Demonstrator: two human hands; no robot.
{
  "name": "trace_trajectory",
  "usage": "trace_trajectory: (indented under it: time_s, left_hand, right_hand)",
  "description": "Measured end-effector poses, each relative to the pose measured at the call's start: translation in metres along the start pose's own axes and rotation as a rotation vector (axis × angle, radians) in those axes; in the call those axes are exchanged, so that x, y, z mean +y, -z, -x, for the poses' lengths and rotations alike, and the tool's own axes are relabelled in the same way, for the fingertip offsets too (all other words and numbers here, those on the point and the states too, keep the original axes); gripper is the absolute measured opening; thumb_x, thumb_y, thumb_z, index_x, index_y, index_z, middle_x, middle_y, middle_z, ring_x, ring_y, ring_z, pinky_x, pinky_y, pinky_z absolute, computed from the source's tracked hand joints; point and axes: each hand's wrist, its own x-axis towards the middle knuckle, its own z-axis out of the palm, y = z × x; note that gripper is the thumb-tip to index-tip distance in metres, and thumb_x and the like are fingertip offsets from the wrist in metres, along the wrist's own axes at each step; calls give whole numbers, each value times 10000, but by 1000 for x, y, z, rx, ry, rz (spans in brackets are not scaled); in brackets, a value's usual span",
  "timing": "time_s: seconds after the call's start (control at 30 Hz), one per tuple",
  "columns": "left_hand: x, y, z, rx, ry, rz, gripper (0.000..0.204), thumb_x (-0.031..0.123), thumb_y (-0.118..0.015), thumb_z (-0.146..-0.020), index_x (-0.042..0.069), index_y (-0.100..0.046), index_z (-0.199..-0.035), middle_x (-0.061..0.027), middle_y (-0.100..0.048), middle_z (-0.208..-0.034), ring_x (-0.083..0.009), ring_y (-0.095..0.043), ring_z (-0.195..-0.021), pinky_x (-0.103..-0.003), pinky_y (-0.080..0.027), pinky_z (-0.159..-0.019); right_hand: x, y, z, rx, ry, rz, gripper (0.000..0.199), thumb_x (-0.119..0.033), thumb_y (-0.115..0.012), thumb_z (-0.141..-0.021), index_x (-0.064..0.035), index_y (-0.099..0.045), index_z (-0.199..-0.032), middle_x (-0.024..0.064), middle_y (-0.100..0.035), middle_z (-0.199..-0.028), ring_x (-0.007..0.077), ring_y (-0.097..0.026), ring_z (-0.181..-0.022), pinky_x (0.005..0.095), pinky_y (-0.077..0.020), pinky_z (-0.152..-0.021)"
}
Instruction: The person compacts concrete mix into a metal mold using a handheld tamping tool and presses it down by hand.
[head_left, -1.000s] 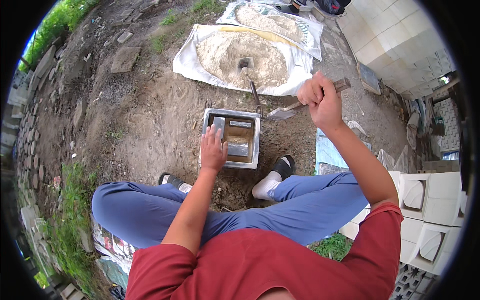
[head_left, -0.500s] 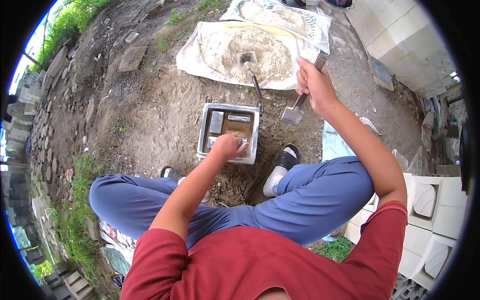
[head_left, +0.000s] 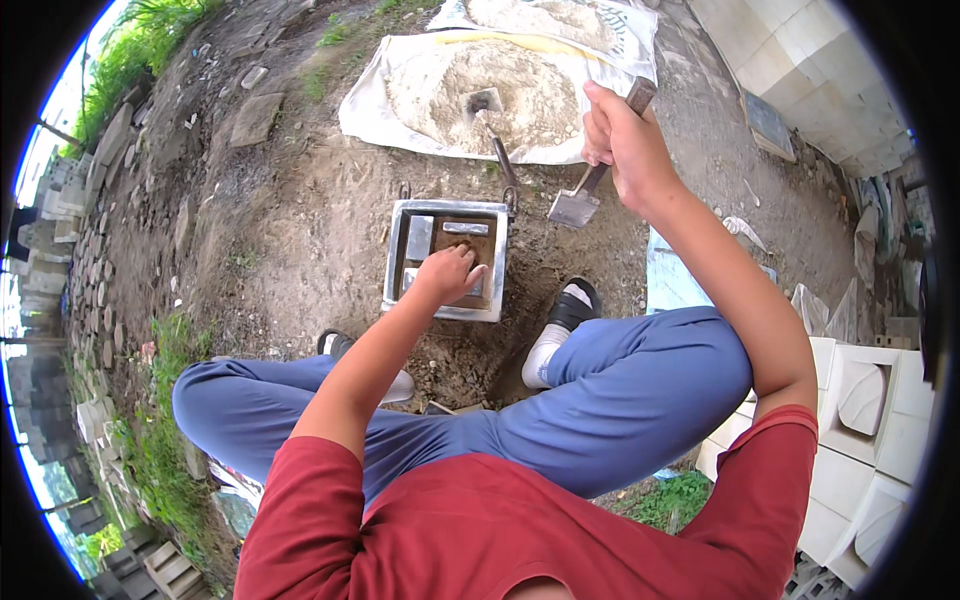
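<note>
On the ground between my feet sits a square metal mould box [head_left: 450, 207]. Inside it are a grey rectangular block [head_left: 420, 239] and a thinner grey bar [head_left: 466, 229], with brown material around them. My left hand [head_left: 447, 275] reaches into the box, fingers pointing down near its middle and thumb apart; it covers part of the inside, and no held thing shows. Raised to the right of the box, my right hand [head_left: 628, 145] is closed round the handle of a small trowel [head_left: 574, 208], whose flat square metal blade points down and left.
Beyond the box, a white sheet [head_left: 365, 112] bears a heap of pale sandy powder [head_left: 430, 85]. A second tool [head_left: 503, 155] lies from the heap toward the box. White blocks [head_left: 840, 480] are stacked at right. Stones and grass lie left.
My left hand has moved forward inside the box, from its near edge toward the middle. My right hand keeps hold of the trowel. The whole view has shifted slightly.
</note>
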Motion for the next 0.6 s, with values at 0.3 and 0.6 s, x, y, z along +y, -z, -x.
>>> trace_trajectory:
  time_s: [0.3,0.6]
  left_hand:
    - [27,8,-9,-156,-50,171,636,519,-417,-1085,-7,-607,-1387,-233,-629,-1405,-406,-603,-1283,-466,-479,-1103]
    - [25,-9,5,85,-10,94,617,537,-466,-1063,-37,-681,-1128,-231,-702,-1101,-410,-688,-1034,-508,-537,-929]
  right_hand:
    - [3,11,3,26,27,42,550,-304,-590,-1043,-179,-324,-578,-54,-334,-527,111,-315,-513,320,-326,-557]
    - [3,15,4,2,31,23,539,-297,-595,-1041,-182,-334,-585,-61,-337,-532,101,-306,-515,306,-321,-548]
